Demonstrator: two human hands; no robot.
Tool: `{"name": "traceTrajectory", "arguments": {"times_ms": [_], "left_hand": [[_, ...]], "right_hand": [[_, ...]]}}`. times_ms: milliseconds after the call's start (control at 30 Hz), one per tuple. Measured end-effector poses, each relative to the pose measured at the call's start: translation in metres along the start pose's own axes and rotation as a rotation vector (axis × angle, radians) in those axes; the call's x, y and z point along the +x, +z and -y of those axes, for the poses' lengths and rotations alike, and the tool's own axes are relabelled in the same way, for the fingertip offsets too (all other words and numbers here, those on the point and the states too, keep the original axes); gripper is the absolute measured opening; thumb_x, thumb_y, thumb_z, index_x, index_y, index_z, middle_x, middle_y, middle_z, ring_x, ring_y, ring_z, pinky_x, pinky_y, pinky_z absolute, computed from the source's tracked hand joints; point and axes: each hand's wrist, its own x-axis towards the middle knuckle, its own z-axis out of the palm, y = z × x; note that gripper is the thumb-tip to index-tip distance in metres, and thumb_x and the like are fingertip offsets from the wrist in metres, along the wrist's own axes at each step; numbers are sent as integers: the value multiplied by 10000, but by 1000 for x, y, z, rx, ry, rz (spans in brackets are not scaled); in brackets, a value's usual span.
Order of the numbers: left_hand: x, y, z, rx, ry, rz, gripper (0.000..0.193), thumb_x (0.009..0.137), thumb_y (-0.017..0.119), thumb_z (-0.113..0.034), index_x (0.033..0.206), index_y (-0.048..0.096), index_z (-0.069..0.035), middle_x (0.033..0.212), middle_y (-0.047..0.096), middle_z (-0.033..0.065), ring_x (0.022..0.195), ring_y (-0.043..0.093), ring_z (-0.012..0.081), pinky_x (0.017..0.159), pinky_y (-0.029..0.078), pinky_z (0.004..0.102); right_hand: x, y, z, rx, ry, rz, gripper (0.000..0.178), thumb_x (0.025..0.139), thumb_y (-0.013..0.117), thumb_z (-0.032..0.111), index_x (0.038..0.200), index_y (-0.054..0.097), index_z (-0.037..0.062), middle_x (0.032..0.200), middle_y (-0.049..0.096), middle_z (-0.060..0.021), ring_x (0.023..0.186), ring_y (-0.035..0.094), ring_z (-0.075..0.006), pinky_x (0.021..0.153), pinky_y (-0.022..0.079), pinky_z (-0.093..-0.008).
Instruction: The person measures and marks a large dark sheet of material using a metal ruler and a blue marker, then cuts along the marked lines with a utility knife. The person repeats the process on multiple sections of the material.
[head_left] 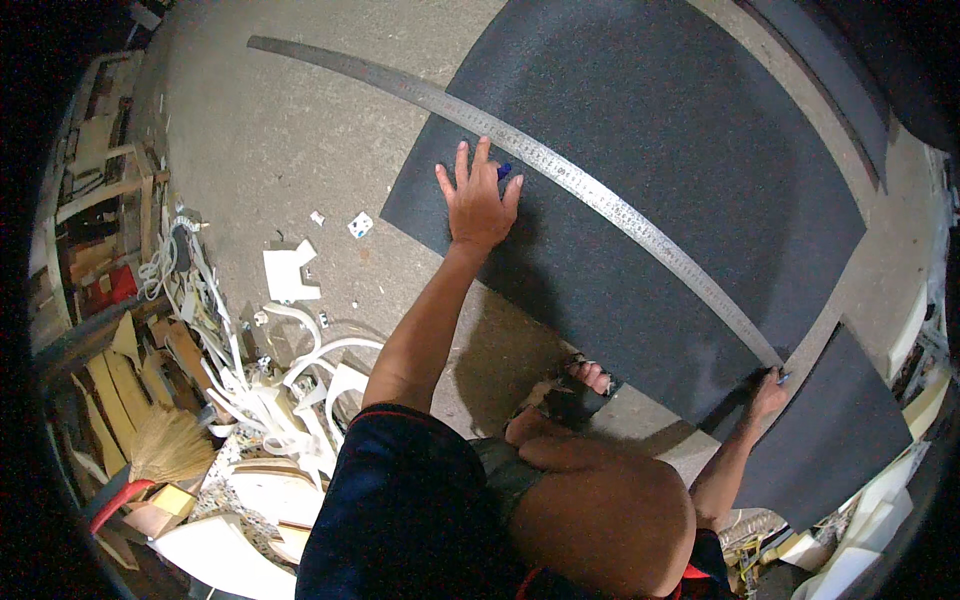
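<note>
Bent knee: one bare knee [615,520] rises nearest, beside a dark sleeve [395,490].
Foot: one foot [590,376] is beside the near edge of the large dark sheet [690,110].
Right hand: the right hand [769,393] is at the sheet's right edge, by the ruler's end; its fingers are closed around a small blue-tipped thing [784,378].
Smaller sheet: another dark sheet [835,440] lies just beside this same edge.
Left hand: the left hand [478,208] lies on the large sheet near its left corner, fingers spread, reaching the ruler; a dark-blue piece [504,171] shows by the thumb, but I cannot tell if it is pinched.
Ruler: the long metal ruler [590,188] crosses the sheet and passes beyond its left edge, over the floor [220,160].
Floor, left side: white scraps [290,275], a straw broom [172,447] and wood pieces [115,395].
</note>
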Motion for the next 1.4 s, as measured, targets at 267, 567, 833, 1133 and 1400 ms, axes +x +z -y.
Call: {"name": "traceTrajectory", "arguments": {"times_ms": [267, 567, 833, 1133, 1400], "left_hand": [[5, 3, -3, 16, 155, 81, 270, 920, 656, -303, 1028, 641, -56, 1547, 435, 125, 1468, 322, 397, 1127, 220, 718], [10, -1, 0, -20, 307, 177, 226, 889, 693, -205, 1029, 588, -64, 1556, 423, 122, 1486, 314, 355, 1147, 249, 682], [8, -3, 1, -55, 290, 182, 238, 880, 701, -167, 1049, 577, -54, 1578, 389, 131, 1484, 309, 375, 1149, 256, 671], [11, 1, 0, -67, 331, 165, 251, 879, 701, -170, 1055, 570, -48, 1578, 382, 155, 1478, 316, 390, 1139, 264, 680], [8, -3, 5, -49, 318, 177, 239, 891, 689, -190, 1048, 579, -48, 1588, 367, 153, 1480, 313, 388, 1142, 261, 675]], "right_hand": [[7, -1, -22, -39, -268, -15, 499, 914, 654, 234, 1360, 589, 19, 1276, 657, -220, 1138, 642, -389, 965, 499, -429], [3, -57, 22, 32, -760, 268, 471, 852, 758, 69, 1301, 618, 42, 1177, 652, -217, 1027, 659, -367, 851, 525, -414], [26, -68, 49, -165, -878, 428, 380, 806, 774, 55, 1151, 622, 1, 1110, 612, -182, 974, 637, -377, 823, 510, -398], [29, -42, 53, -83, -838, 403, 352, 886, 731, 127, 1176, 567, 14, 1189, 575, -165, 942, 653, -378, 740, 545, -426], [-11, -58, 120, -219, -935, 376, 319, 871, 726, 72, 1148, 588, -3, 1080, 577, -191, 945, 633, -409, 774, 527, -460]]}}
